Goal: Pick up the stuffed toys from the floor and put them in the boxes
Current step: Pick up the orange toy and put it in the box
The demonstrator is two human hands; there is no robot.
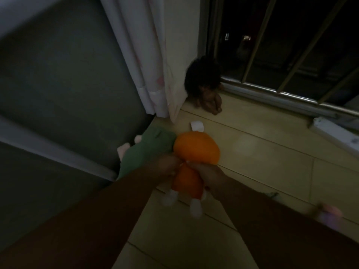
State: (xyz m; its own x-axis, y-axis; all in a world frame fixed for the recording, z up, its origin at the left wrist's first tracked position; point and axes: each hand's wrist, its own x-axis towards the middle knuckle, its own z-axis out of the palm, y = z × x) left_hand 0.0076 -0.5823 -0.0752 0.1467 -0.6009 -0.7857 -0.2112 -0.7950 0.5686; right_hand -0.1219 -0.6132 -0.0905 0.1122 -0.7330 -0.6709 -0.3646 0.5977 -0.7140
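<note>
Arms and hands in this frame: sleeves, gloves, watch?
Nothing worn shows. Left forearm and right forearm are bare to the frame edge, no sleeves; left hand and right hand ungloved. No watch or rings visible, though the frame is dim and blurred.

A pale curtain point(147, 74) hangs to the tiled floor point(262, 156), beside a dark window point(291, 45) with metal bars point(259, 39). A small white scrap point(197, 126) lies near the curtain.
</note>
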